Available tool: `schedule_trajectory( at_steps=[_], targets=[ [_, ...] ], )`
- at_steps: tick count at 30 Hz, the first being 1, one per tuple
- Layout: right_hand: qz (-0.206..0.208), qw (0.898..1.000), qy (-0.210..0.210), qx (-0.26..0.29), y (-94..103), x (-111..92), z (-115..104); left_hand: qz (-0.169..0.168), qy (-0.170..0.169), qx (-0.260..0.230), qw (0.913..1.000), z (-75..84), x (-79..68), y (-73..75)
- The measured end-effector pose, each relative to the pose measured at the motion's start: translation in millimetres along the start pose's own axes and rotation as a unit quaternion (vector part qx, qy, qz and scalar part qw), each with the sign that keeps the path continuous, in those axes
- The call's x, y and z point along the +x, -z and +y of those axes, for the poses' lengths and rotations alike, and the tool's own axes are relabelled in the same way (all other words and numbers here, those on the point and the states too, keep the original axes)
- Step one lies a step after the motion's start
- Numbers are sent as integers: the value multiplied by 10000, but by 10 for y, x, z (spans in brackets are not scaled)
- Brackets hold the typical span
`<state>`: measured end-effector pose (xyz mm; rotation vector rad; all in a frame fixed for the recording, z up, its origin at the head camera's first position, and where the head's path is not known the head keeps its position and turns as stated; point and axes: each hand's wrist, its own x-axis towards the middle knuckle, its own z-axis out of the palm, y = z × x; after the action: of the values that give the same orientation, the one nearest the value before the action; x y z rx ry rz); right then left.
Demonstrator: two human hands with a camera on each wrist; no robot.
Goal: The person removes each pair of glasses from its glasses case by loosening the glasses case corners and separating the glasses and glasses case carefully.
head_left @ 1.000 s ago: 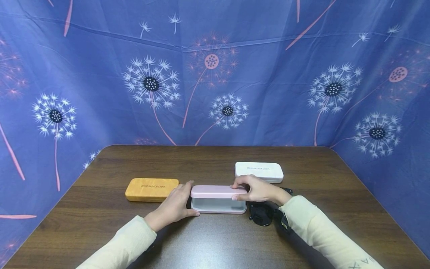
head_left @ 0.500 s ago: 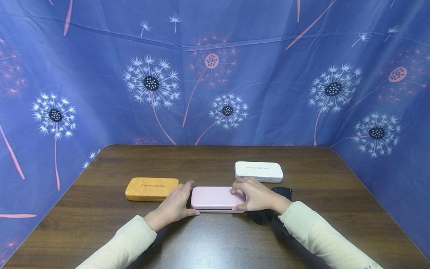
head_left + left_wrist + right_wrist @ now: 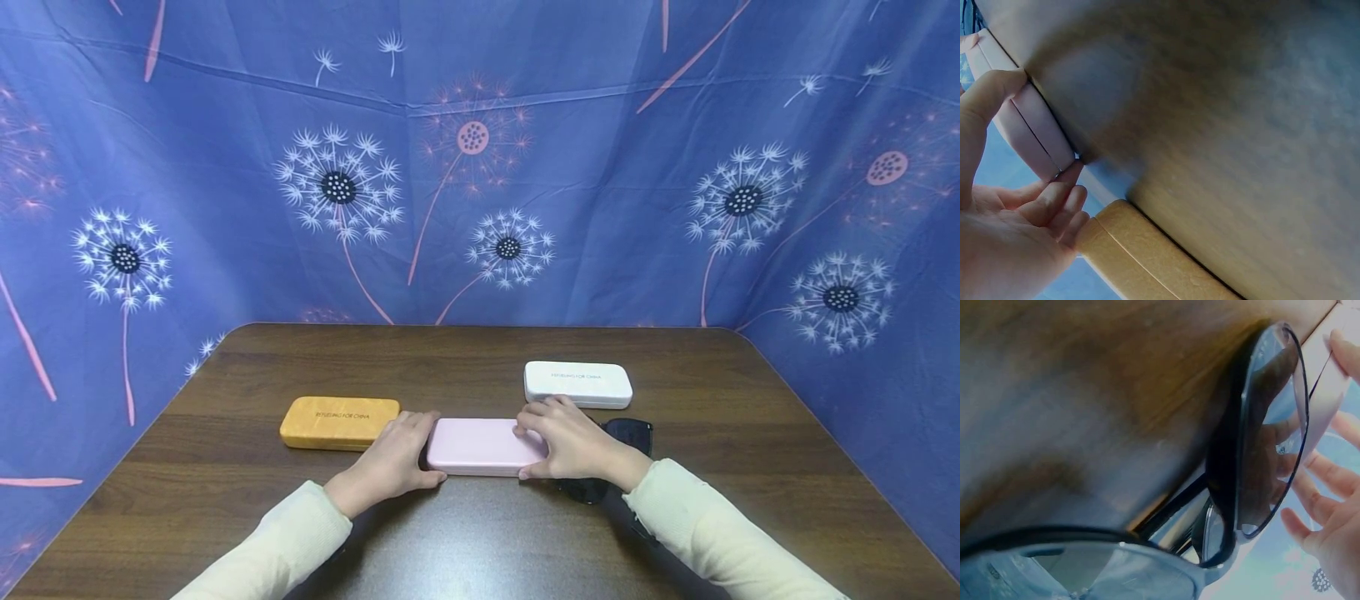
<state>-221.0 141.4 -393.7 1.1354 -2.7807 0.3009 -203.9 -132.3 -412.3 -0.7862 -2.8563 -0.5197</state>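
A pink glasses case point(image 3: 480, 443) lies on the table with its lid down; a thin seam shows along its side in the left wrist view. At its left end my left hand point(image 3: 393, 454) grips it, thumb at the front corner and fingers round the end. My right hand point(image 3: 573, 442) holds the other end, with its thumb at the front edge and a bent finger on the lid. Black sunglasses point(image 3: 1238, 437) are close beside my right hand, partly hidden under the wrist in the head view.
An orange glasses case point(image 3: 337, 421) rests just left of my left hand. Behind my right hand is a white glasses case point(image 3: 579, 382). The wooden table point(image 3: 465, 542) ends at a blue dandelion-print cloth point(image 3: 480, 183).
The pink case's raised lid has come down onto its base, my right hand lowering with it towards the front. The left hand has stayed at the left end.
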Motion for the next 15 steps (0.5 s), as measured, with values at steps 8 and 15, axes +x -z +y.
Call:
schedule_trajectory(
  at_steps=[8,15],
  targets=[
    [169,9995,1,-252,9,-36,3,-22,-143,46,9999,-11,-1,13],
    [80,9981,-154,-595,30,-76,0,-93,-151,92,9998,-10,1,17]
  ],
)
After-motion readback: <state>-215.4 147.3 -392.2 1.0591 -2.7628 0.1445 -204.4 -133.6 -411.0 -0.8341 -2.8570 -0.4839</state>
